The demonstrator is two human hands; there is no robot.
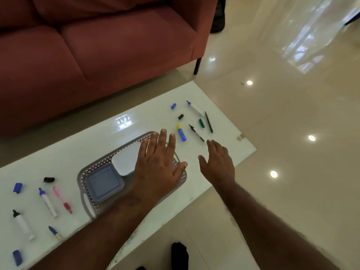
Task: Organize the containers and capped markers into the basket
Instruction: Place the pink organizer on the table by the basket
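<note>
A grey perforated basket (91,170) lies on the white table (87,141). Inside it sit a blue-grey square container (104,183) and a white container (125,159). My left hand (158,164) hovers flat over the basket's right part, fingers spread, holding nothing. My right hand (219,162) is open just right of the basket, its fingertips close to a black uncapped marker (196,133). Beyond lie a blue marker with a yellow cap (181,133), a white marker with a blue tip (193,107), a thin dark pen (208,122), and loose caps.
At the table's left lie several uncapped markers, among them a pink one (62,199) and a white one (47,202), plus loose blue caps (18,187) and a black cap (48,179). A red sofa (97,45) stands behind the table. Glossy floor lies to the right.
</note>
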